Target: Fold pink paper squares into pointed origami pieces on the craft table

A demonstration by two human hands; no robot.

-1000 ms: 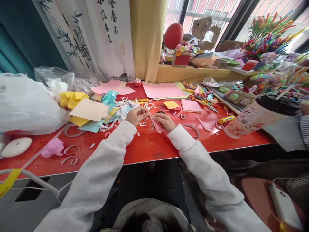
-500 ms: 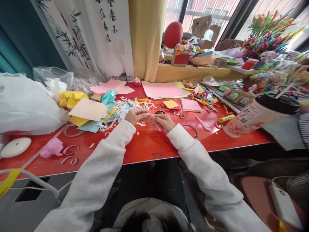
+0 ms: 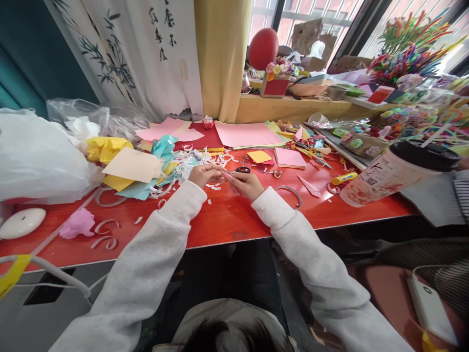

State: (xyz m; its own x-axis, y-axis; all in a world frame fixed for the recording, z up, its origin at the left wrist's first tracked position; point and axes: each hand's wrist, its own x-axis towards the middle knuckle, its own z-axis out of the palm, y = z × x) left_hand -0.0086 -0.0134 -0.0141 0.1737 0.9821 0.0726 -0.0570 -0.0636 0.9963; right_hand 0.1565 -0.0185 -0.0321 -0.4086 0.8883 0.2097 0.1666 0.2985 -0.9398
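Between my two hands is a narrow folded piece of pink paper (image 3: 227, 176), pinched above the red table. My left hand (image 3: 204, 175) grips its left side with closed fingertips. On the other side, my right hand (image 3: 248, 186) pinches the same paper, and its lower tip shows below those fingers. Just behind the hands lie black-handled scissors (image 3: 242, 169), partly hidden. Past my right hand a pointed pink folded paper (image 3: 309, 186) rests on the table, with a curled grey strip (image 3: 292, 194) nearer to me. White paper scraps (image 3: 190, 164) heap up behind my left hand.
A lidded paper cup (image 3: 381, 178) stands tilted in view at the right, by a person's striped sleeve (image 3: 461, 188). Pink sheets (image 3: 247, 134) and small square papers (image 3: 289, 158) lie farther back. A white plastic bag (image 3: 40, 156) bulges at the left.
Both hands stay together on the pink paper. The paper has turned so less of its lower end shows, and more of the scissors' handle is visible behind my right hand.
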